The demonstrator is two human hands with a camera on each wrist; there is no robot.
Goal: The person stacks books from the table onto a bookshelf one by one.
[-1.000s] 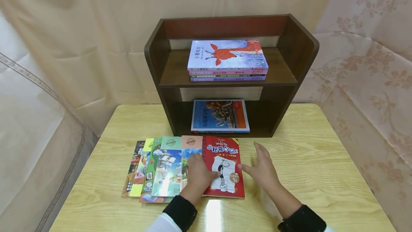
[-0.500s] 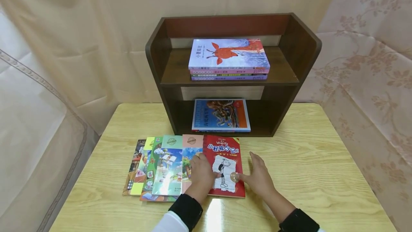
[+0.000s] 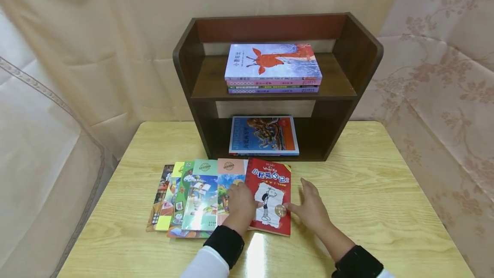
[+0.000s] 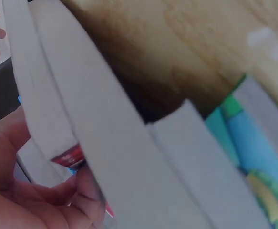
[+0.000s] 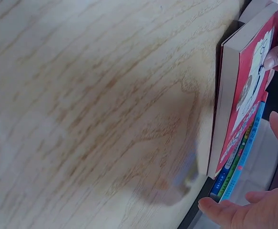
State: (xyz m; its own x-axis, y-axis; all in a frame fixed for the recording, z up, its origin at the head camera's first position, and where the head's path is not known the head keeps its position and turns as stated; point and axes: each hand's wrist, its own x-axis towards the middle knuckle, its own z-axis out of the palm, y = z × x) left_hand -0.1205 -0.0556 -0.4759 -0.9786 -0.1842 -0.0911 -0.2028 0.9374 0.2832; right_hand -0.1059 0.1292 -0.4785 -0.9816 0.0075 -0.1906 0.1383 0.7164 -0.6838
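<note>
A red Wimpy Kid book (image 3: 270, 183) lies at the right end of an overlapping row of books. My left hand (image 3: 241, 205) pinches its left edge, the thumb on the cover; the left wrist view shows curled fingers (image 4: 81, 210) at the book's edge. The book sits slightly turned. My right hand (image 3: 310, 209) is at the book's right side with fingers spread, its thumb by the right edge; whether it touches is unclear. A pink-topped book (image 3: 231, 166) lies partly beneath the left hand, beside a mint-green one (image 3: 204, 183).
Behind the row stands a dark wooden shelf (image 3: 185, 72). On its upper board is a book stack with a giraffe cover (image 3: 274, 61); below lies a blue-and-orange book (image 3: 264, 134). More overlapping books (image 3: 164, 200) lie at the left. Bare wooden tabletop (image 3: 386, 209) extends right.
The red book's left edge has shifted right and the book has turned slightly, showing more of the pink-topped book. My left hand has moved slightly right with it; the right hand stays beside the book.
</note>
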